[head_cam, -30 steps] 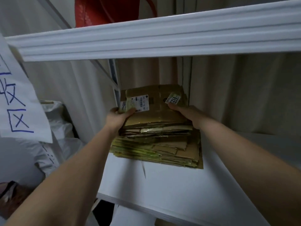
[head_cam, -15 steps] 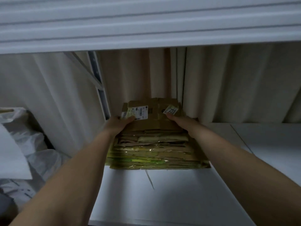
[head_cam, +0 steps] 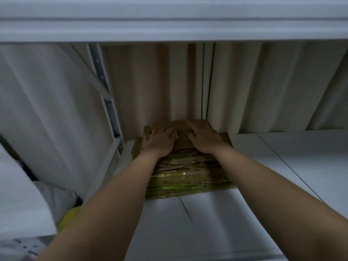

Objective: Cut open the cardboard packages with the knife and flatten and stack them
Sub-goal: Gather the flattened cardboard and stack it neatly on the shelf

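Observation:
A thick stack of flattened cardboard [head_cam: 188, 178], brown with greenish edges, lies on the white shelf board [head_cam: 273, 166] against the curtain at the back. Its top sheet [head_cam: 181, 136] is a brown flattened package. My left hand [head_cam: 160, 141] lies palm down on the left half of that top sheet, fingers spread. My right hand [head_cam: 203, 138] presses flat on the right half, fingers spread too. Neither hand grips anything. No knife is in view.
A white shelf beam [head_cam: 169, 27] crosses overhead. Pale curtains [head_cam: 244, 87] hang behind the shelf. A grey metal upright [head_cam: 111, 113] stands left of the stack. White bags [head_cam: 56, 200] and something yellow [head_cam: 67, 217] sit lower left.
The top cardboard sheet has gone down flat onto the stack. Both hands moved from gripping its near edge to pressing palm down on it. The view has tilted and come closer.

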